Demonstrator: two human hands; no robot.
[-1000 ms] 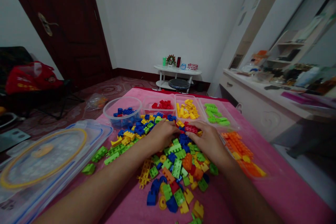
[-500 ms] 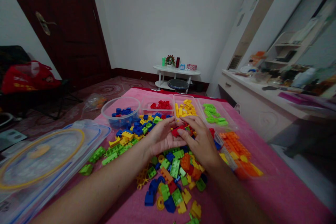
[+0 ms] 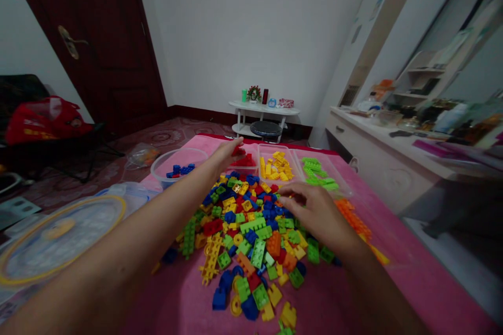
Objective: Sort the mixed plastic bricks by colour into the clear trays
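My left hand (image 3: pixel 227 153) is stretched far forward over the clear tub of red bricks (image 3: pixel 244 161), fingers extended, with a red brick at its fingertips. Whether it still grips that brick I cannot make out. My right hand (image 3: pixel 314 213) hovers palm down over the right side of the mixed pile of coloured bricks (image 3: pixel 251 235), fingers loosely curled and apart, holding nothing I can see. The pile lies on a pink cloth (image 3: pixel 353 293).
Behind the pile stand a round bowl of blue bricks (image 3: pixel 177 166), a tub of yellow bricks (image 3: pixel 277 165) and a tub of green bricks (image 3: pixel 320 172). Orange bricks (image 3: pixel 356 220) lie to the right. A large clear lid (image 3: pixel 58 233) sits at left. A white dresser (image 3: pixel 393 162) runs along the right.
My left hand left the pile, where both hands met around red bricks, and reached forward to the red tub. My right hand drew back a little and opened over the pile.
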